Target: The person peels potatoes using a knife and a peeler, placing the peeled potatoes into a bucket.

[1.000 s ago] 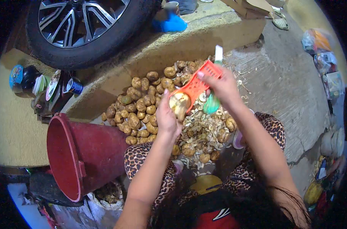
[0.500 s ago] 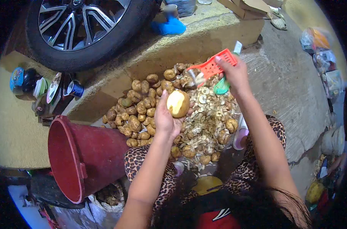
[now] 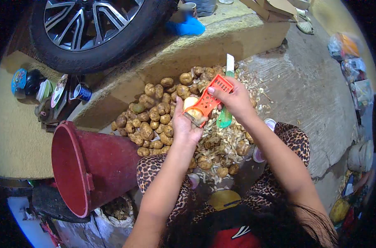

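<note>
In the head view, my left hand (image 3: pixel 184 131) cups a partly peeled potato (image 3: pixel 191 101) whose pale flesh shows. Across that potato lies the head of an orange-red plastic peeler (image 3: pixel 207 100), hiding part of it. My right hand (image 3: pixel 236 98) grips the peeler, thumb on top of its perforated handle. A knife with a green handle (image 3: pixel 224 119) is also in my right hand, its pale blade pointing away from me. Below both hands are a heap of brown unpeeled potatoes (image 3: pixel 146 131) and a layer of potato peelings (image 3: pixel 221 142).
A dark red bucket (image 3: pixel 109 167) lies tipped at left, mouth facing left. Behind the potatoes runs a concrete step (image 3: pixel 246 39), with a car wheel (image 3: pixel 101 53) at upper left. Cups and dishes sit at far left. Bagged items (image 3: pixel 353 68) line the right side.
My right hand has swung left and downward, bringing the peeler onto the potato. The knife has travelled with it. My left hand stays nearly in place, still around the potato.
</note>
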A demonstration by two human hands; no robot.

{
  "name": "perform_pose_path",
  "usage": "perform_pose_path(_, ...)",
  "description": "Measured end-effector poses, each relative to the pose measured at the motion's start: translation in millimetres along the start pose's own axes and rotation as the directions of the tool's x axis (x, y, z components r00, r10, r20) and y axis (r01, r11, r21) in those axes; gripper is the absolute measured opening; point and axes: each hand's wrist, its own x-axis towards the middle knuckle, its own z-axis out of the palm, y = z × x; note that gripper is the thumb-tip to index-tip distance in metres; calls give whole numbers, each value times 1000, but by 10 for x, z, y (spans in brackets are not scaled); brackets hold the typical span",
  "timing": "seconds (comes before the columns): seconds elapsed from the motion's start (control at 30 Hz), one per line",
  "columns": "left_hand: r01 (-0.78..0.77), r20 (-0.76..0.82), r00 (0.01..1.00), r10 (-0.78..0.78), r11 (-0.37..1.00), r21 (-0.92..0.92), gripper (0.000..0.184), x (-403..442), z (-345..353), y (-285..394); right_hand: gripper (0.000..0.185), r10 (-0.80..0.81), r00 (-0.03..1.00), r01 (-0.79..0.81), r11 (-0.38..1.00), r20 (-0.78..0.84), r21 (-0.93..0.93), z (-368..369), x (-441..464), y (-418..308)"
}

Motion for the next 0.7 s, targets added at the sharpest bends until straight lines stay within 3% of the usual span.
perform_pose_path(0.17, -115, -13, 993, 118, 985, 126, 37, -21, 32, 19, 22, -15, 1000, 14, 997, -13, -78, -5, -10, -81)
perform_pose_path(0.37, -141, -6, 989, 149, 950, 278, 33, -24, 69, 21, 22, -77, 997, 75, 989, -14, -127, -79, 32, -143)
perform_pose_path(0.43, -51, 59, 998, 32, 936, 348, 35, -21, 49, 68, 21, -82, 996, 75, 986, -37, -151, -129, 40, -224)
perform_pose_path(0.53, 58, 72, 992, -99, 898, 436, 38, 1, -113, 116, 18, -140, 974, 139, 990, -179, -18, -439, 213, -433)
perform_pose_path(0.57, 90, 67, 988, -137, 880, 466, 40, 29, -143, 112, 18, -119, 983, 133, 987, -141, 89, -482, 223, -421)
perform_pose_path(0.67, 62, -85, 995, -45, 976, 208, 42, -89, 200, 47, 19, 87, 996, -89, 993, 21, 71, -321, 46, -378)
perform_pose_path(0.7, 48, -84, 996, -28, 969, 243, 41, -58, 152, 48, 19, 148, 988, -148, 989, 44, 5, -239, -6, -335)
